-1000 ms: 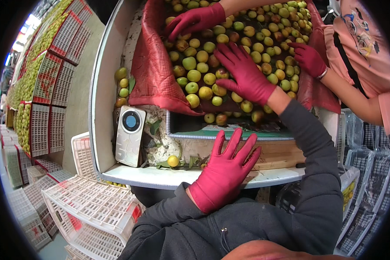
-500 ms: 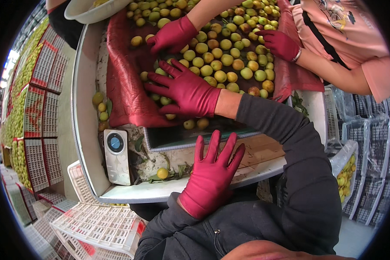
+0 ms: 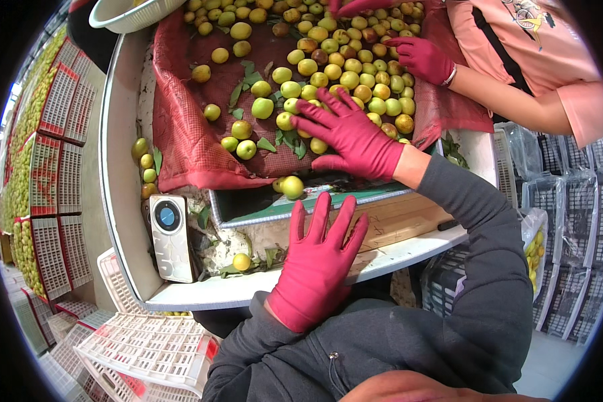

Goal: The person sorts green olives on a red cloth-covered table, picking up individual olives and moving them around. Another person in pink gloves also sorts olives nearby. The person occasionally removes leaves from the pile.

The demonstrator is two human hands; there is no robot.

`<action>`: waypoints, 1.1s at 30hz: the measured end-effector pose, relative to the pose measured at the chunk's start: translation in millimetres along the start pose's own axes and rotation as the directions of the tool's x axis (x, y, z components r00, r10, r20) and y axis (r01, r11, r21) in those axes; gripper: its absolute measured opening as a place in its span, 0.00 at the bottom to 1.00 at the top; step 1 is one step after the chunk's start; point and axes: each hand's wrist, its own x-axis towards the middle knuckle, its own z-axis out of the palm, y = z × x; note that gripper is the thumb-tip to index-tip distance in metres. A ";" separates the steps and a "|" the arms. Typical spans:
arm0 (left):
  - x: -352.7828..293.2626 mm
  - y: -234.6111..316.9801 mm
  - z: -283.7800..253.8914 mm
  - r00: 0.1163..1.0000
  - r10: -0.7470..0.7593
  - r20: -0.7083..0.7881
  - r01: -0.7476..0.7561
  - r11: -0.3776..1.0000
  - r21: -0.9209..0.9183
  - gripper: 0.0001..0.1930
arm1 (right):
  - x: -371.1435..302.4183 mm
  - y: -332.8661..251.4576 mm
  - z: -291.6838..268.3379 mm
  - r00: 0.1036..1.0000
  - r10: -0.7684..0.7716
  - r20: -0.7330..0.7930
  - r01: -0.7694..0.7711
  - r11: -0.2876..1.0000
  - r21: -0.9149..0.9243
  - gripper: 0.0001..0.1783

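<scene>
Onscreen, my right hand (image 3: pixel 355 137) spreads fingers leftward at roundish fruits (image 3: pixel 262 108), long axis unclear; my left hand (image 3: pixel 318 268) splays fingers far.

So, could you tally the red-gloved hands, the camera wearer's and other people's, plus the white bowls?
Wearer's hands, left hand and right hand: 2
Other people's hands, one at the right, one cut off by the top edge: 2
White bowl, partly cut off: 1
Total: 5
</scene>
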 end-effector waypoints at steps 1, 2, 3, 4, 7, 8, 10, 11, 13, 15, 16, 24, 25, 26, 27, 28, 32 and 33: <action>-1.0 -1.1 1.9 1.000 0.001 -0.010 -0.001 1.000 0.002 0.43 | -1.2 5.5 5.0 0.999 0.033 -0.043 -0.034 0.999 -0.032 0.48; -2.1 -1.5 3.2 1.000 0.002 -0.019 -0.002 1.000 0.004 0.42 | -1.9 13.8 12.9 0.990 0.109 -0.091 -0.111 0.994 -0.012 0.47; 0.1 -0.4 5.3 0.999 0.010 -0.038 -0.010 1.000 -0.006 0.40 | -4.8 30.5 17.3 0.966 0.173 -0.190 -0.177 0.984 -0.002 0.46; -0.6 -0.8 6.3 0.999 0.008 -0.038 -0.008 1.000 0.003 0.44 | -0.1 47.0 21.3 0.931 0.223 -0.290 -0.225 0.974 0.027 0.45; 0.7 -1.3 6.4 1.000 0.020 -0.019 -0.020 1.000 0.010 0.51 | 11.2 104.1 22.6 0.882 0.324 -0.342 -0.391 0.909 -0.148 0.44; 1.2 -0.8 6.8 1.000 0.024 -0.020 -0.024 1.000 0.005 0.51 | 14.5 120.3 27.1 0.859 0.353 -0.372 -0.421 0.899 -0.120 0.44; 0.7 -1.2 8.0 0.999 0.020 -0.029 -0.020 1.000 0.002 0.51 | 28.7 128.1 27.0 0.858 0.377 -0.348 -0.470 0.851 -0.236 0.44; 0.7 -0.9 9.0 0.999 0.025 -0.033 -0.025 1.000 0.001 0.51 | 29.9 127.9 28.5 0.867 0.350 -0.355 -0.444 0.866 -0.229 0.45; 0.1 -2.0 9.5 0.999 0.022 -0.044 -0.022 1.000 0.007 0.50 | 35.7 119.1 29.9 0.877 0.326 -0.354 -0.396 0.906 -0.147 0.45; -0.7 -2.0 7.7 0.999 0.017 -0.033 -0.017 1.000 0.009 0.50 | 32.8 106.4 26.7 0.896 0.298 -0.329 -0.359 0.922 -0.143 0.45; -0.6 -1.7 6.9 1.000 0.018 -0.025 -0.018 1.000 0.008 0.50 | 30.3 98.6 24.3 0.905 0.278 -0.320 -0.339 0.928 -0.151 0.45; -0.1 -0.3 1.1 0.999 0.020 -0.035 -0.019 1.000 0.018 0.35 | 28.0 46.0 10.5 0.984 -0.004 -0.180 0.022 0.995 0.099 0.42; 0.0 -0.3 0.4 0.999 0.023 -0.036 -0.023 1.000 0.010 0.35 | 35.5 52.0 8.5 0.975 0.054 -0.215 -0.024 0.990 0.138 0.41; 0.6 -0.6 -0.2 0.999 0.026 -0.037 -0.025 1.000 0.003 0.34 | 45.7 63.6 4.4 0.942 0.066 -0.328 -0.029 0.993 0.115 0.40; 1.4 -0.4 1.0 0.999 0.031 -0.037 -0.030 0.999 0.020 0.38 | 55.3 79.2 1.1 0.919 0.124 -0.375 -0.090 0.990 0.106 0.40; 1.2 0.0 0.0 0.999 0.029 -0.023 -0.028 0.999 0.018 0.39 | 68.6 97.4 -0.8 0.888 0.177 -0.424 -0.146 0.984 0.105 0.41; 3.2 -0.3 -0.2 0.999 0.041 0.004 -0.041 0.999 -0.009 0.44 | 114.8 177.2 23.5 0.824 0.313 -0.472 -0.315 0.946 0.078 0.43; 1.2 -0.8 -0.9 1.000 0.029 0.005 -0.029 0.999 -0.013 0.45 | 133.1 179.1 30.7 0.833 0.327 -0.446 -0.357 0.934 0.018 0.43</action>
